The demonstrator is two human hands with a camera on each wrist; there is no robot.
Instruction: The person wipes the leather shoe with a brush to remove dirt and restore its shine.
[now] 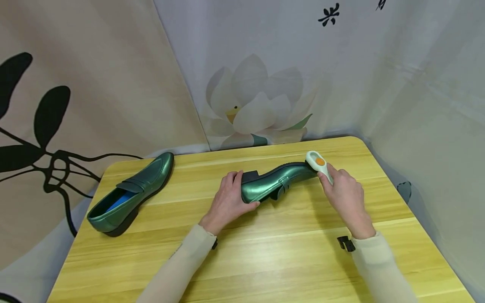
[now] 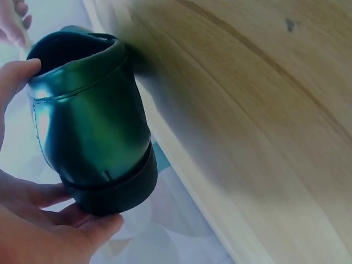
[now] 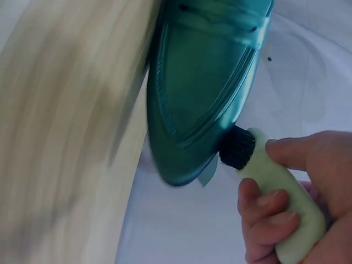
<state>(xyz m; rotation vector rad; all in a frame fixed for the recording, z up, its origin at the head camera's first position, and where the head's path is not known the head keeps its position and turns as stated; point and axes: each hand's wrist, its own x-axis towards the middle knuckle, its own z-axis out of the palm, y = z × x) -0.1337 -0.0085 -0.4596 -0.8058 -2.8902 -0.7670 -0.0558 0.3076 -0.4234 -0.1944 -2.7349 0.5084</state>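
Observation:
My left hand [image 1: 228, 203] grips the heel end of a metallic green loafer [image 1: 267, 185]. The shoe is turned on its side above the table, its dark sole facing away and its toe to the right. In the left wrist view the thumb lies at the shoe's opening and the fingers are at the black heel [image 2: 118, 190]. Between thumb and curled fingers, my right hand [image 1: 346, 198] holds a small white brush [image 1: 316, 161] with an orange spot. Its dark bristles [image 3: 237, 147] touch the shoe's edge near the toe in the right wrist view.
A matching green loafer [image 1: 149, 181] with a blue insole stands upright at the left of the wooden table [image 1: 284, 261]. Behind the table's far edge hangs a pale curtain [image 1: 265, 33] printed with flowers and leaves.

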